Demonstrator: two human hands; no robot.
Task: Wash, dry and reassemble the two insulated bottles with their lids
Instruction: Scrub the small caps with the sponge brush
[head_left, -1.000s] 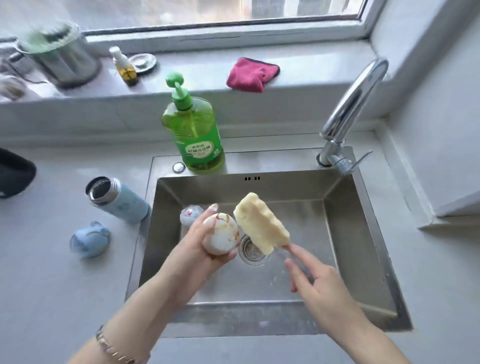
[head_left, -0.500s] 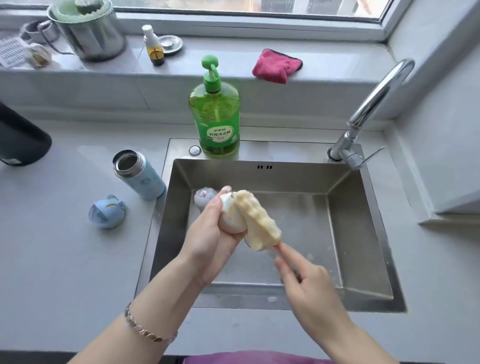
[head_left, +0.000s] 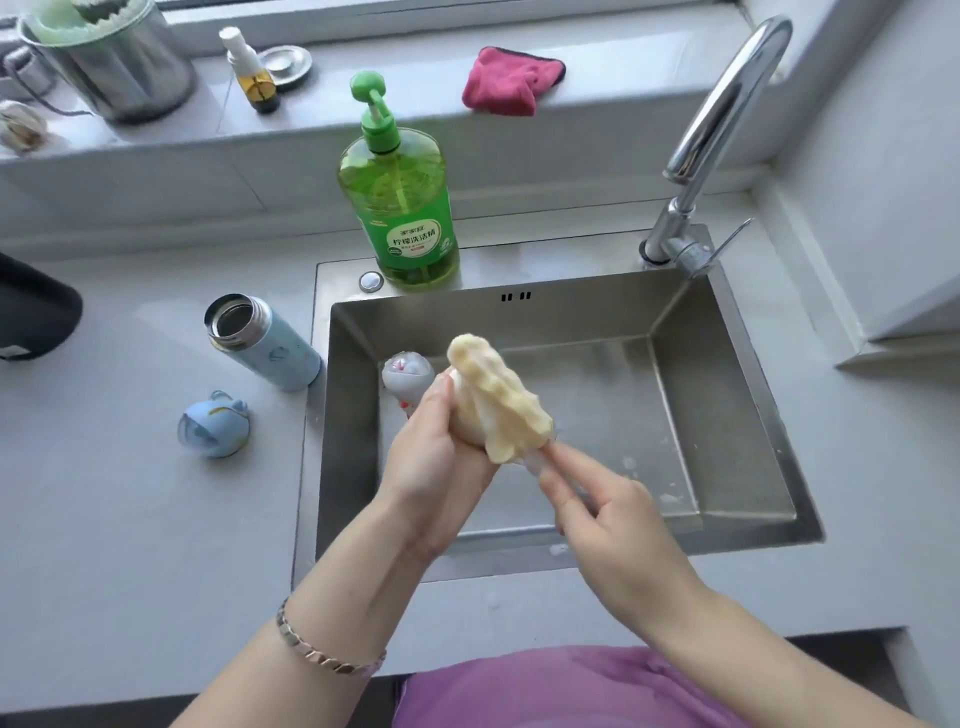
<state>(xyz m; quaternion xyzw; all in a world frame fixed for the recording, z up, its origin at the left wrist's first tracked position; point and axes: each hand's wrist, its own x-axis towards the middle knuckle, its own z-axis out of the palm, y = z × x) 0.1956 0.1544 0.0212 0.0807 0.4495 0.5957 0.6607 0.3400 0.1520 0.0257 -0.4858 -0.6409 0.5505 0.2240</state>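
Over the steel sink (head_left: 727, 415), my left hand (head_left: 436, 457) grips a small white rounded lid (head_left: 465, 421), mostly hidden by fingers and sponge. My right hand (head_left: 597, 499) pinches the clear handle of a yellow sponge brush (head_left: 498, 395), whose head presses against the lid. A second white bottle piece (head_left: 408, 371) with pink marks lies in the sink's left corner. An open blue insulated bottle (head_left: 265, 343) stands on the counter left of the sink, with its blue lid (head_left: 214, 426) in front of it.
A green dish-soap pump bottle (head_left: 400, 208) stands behind the sink, the faucet (head_left: 717, 130) at the back right. On the windowsill lie a pink cloth (head_left: 511, 80), a small spray bottle (head_left: 252, 73) and a metal pot (head_left: 109, 62). A dark object (head_left: 36, 312) sits at far left.
The sponge brush has come against the lid and slid over it, covering most of it. Both hands sit slightly higher over the sink; the camera view has shifted.
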